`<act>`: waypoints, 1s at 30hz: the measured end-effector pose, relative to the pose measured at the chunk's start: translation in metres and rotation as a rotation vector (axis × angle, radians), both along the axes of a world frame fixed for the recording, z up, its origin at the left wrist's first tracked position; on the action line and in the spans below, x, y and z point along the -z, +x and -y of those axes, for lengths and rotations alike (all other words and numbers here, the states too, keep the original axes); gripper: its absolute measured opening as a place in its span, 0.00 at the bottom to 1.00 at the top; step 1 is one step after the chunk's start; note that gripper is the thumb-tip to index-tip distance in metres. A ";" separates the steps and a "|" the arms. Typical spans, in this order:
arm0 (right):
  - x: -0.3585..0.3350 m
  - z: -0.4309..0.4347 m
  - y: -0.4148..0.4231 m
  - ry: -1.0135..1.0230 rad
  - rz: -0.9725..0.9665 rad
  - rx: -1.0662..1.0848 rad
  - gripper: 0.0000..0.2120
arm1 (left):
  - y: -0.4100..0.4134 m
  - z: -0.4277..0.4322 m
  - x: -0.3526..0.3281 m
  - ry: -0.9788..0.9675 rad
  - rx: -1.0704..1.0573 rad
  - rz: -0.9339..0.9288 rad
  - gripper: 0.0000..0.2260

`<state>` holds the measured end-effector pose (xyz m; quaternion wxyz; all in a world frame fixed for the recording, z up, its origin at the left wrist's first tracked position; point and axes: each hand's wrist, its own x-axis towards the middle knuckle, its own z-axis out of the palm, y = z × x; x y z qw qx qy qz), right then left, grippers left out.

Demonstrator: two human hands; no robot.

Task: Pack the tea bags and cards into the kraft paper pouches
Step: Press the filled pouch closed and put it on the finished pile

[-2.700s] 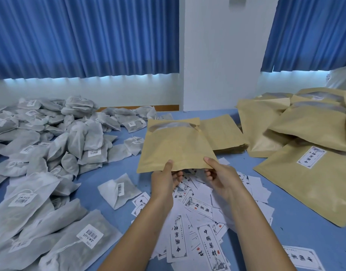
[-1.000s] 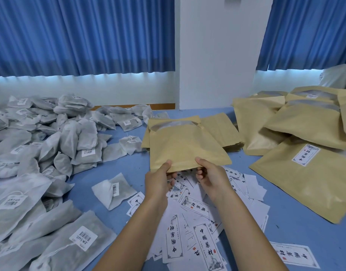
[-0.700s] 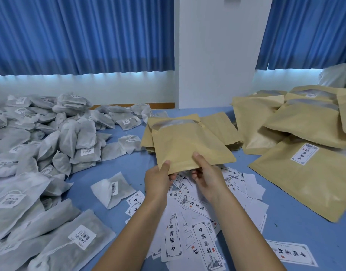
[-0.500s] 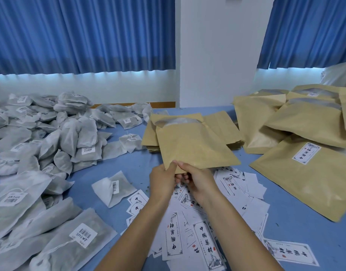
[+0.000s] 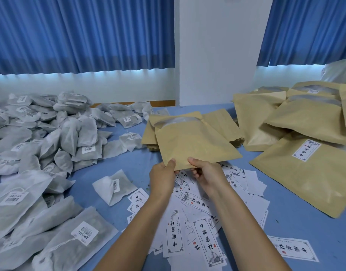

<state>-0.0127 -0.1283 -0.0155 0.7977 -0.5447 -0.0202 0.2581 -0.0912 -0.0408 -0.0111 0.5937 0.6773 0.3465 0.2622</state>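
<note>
2 hands pinch the near edge of 1 kraft paper pouch, thumbs on top and fingers curled beneath. The left hand is at its near left corner, and the right hand is just beside it toward the middle. The pouch is raised and tilted, its clear window strip at the far end, in front of a stack of flat empty pouches toward the table's far edge. Printed cards lie scattered under the hands by the near edge. Many tea bags heap along the left edge, with 1 lone tea bag just left of the cards. Several filled pouches pile at the far right corner, and 1 of them bears a label.
</note>
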 end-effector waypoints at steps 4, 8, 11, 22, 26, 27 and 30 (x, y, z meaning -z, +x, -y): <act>0.000 0.004 0.002 0.054 -0.012 -0.008 0.03 | 0.000 -0.001 -0.001 -0.022 -0.018 0.024 0.16; 0.001 0.005 0.007 0.024 0.031 0.030 0.05 | -0.001 -0.001 -0.002 -0.034 -0.002 0.009 0.16; 0.000 0.005 0.008 0.055 -0.013 0.014 0.04 | -0.001 0.000 -0.002 -0.026 -0.003 0.009 0.16; 0.005 0.013 0.020 0.050 -0.007 0.094 0.03 | -0.001 -0.006 -0.001 -0.066 -0.038 0.031 0.16; 0.004 0.020 0.026 -0.051 0.049 0.119 0.03 | -0.001 -0.004 0.001 -0.058 -0.031 0.013 0.15; 0.004 0.021 0.026 -0.038 0.031 0.113 0.03 | 0.000 -0.003 0.002 -0.059 -0.029 0.007 0.14; 0.005 0.024 0.029 -0.030 0.006 0.160 0.03 | 0.000 -0.004 0.002 -0.079 -0.052 0.025 0.16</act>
